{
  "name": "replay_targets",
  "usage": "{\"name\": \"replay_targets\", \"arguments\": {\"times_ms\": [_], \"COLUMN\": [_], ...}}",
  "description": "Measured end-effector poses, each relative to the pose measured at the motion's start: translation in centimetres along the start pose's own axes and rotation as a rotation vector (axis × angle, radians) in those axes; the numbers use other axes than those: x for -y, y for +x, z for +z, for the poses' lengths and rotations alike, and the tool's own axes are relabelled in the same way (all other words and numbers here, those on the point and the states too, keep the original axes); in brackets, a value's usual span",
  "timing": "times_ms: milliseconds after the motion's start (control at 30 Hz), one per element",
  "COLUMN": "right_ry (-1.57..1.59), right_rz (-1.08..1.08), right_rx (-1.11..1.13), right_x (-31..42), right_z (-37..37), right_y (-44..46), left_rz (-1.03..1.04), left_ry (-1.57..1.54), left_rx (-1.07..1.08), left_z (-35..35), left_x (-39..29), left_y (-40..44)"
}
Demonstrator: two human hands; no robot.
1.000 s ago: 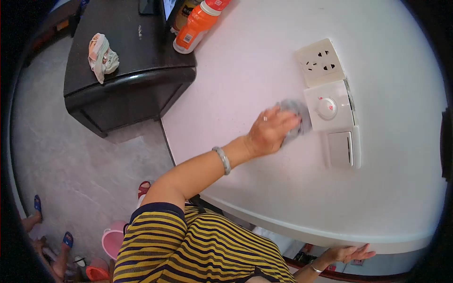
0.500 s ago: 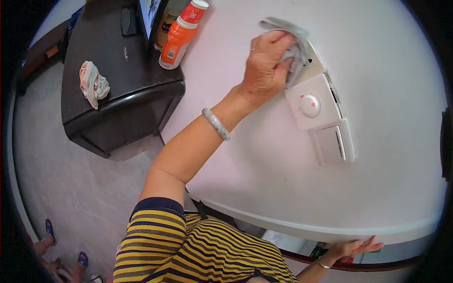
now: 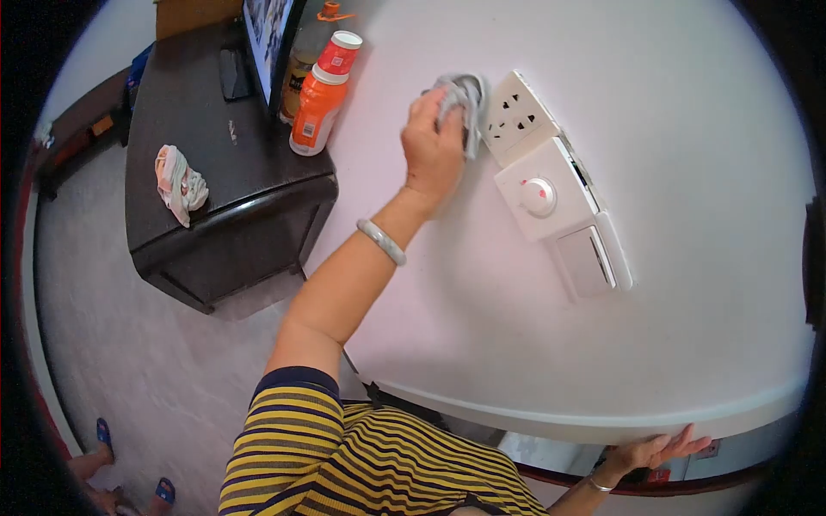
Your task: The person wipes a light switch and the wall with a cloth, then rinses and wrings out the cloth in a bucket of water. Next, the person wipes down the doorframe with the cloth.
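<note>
My left hand (image 3: 432,155) is closed on a grey cloth (image 3: 473,103) and presses it against the white wall (image 3: 430,292), just left of a socket plate (image 3: 519,119). Below that plate are a round dial switch (image 3: 538,197) and a flat switch (image 3: 587,261). At the lower right, my right hand (image 3: 658,451) rests by the wall's edge with its fingers stretched out, holding nothing that I can see.
A dark cabinet (image 3: 241,224) at the left bears a crumpled pale cloth (image 3: 180,186), a screen (image 3: 274,43), an orange-and-white bottle (image 3: 318,119) and a red cup (image 3: 339,53). Another person's feet in blue sandals (image 3: 165,490) show at the lower left.
My left hand has moved with the grey cloth up and across the socket plate, then off to its left, uncovering the sockets. My right hand stays at the wall's edge. The view has shifted.
</note>
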State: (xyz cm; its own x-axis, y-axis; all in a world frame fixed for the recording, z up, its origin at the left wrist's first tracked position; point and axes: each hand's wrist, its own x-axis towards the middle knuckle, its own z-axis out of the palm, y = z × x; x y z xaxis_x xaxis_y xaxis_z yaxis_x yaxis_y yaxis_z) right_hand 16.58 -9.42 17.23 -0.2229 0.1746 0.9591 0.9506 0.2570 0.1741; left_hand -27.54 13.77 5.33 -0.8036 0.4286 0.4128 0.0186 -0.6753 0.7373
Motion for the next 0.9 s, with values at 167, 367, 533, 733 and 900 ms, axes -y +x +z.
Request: {"name": "replay_targets", "arguments": {"times_ms": [167, 367, 533, 733, 900], "right_ry": [-0.125, -0.063, 0.158, 0.123, 0.144], "right_rz": [-0.162, -0.096, 0.089, 0.046, 0.056], "right_rx": [0.070, 0.015, -0.043, -0.020, -0.021], "right_x": [-1.8, -0.8, -1.3, -1.2, -0.6], "right_z": [-0.7, -0.3, 0.1, -0.2, -0.2], "right_y": [-0.6, -0.2, -0.9, -0.7, -0.5], "left_rz": [-0.318, 0.058, 0.477, 0.531, 0.479], "left_ry": [-0.851, -0.031, 0.103, 0.147, 0.298], "left_rx": [0.209, -0.084, 0.036, 0.143, 0.239], "left_z": [-0.1, 2.7, 2.4, 1.3, -1.6], "left_x": [-5.6, -3.0, -1.0, -0.6, 1.7], "left_y": [2.4, 3.4, 1.2, -1.7, -4.8]}}
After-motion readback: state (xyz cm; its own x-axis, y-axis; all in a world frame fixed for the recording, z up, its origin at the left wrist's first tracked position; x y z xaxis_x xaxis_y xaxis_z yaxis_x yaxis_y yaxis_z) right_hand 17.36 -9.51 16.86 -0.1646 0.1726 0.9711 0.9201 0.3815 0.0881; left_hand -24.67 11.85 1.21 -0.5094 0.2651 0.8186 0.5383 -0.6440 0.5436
